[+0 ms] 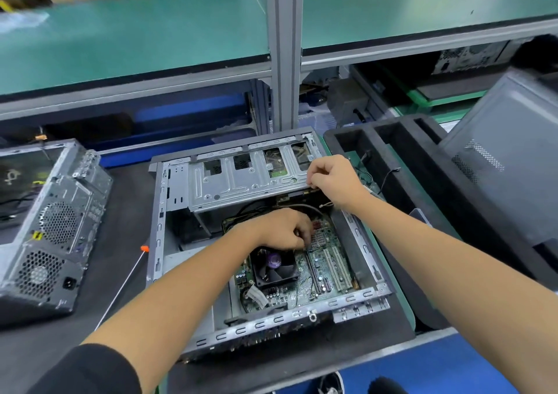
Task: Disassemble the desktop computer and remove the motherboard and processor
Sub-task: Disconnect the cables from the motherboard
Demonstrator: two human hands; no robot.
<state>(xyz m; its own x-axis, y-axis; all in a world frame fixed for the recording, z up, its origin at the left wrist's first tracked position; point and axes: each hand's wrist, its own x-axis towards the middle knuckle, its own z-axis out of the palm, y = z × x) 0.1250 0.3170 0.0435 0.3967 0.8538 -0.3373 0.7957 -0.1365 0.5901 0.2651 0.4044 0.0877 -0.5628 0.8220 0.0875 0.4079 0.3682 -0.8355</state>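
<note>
- The desktop computer point(265, 242) lay open on the counter point(126, 273), side panel off, so the teardown was well started.
- The drive cage point(241, 182) sat in place at the case's far side.
- The motherboard point(320, 273) sat mounted inside, nowhere near out.
- The cooler fan point(273, 265) covered the processor, so that lay hidden.
- Left hand point(287, 230) was down on the board, fingers curled; on what, I couldn't tell.
- Right hand point(332, 179) pinched something small at the cage's edge.
</note>
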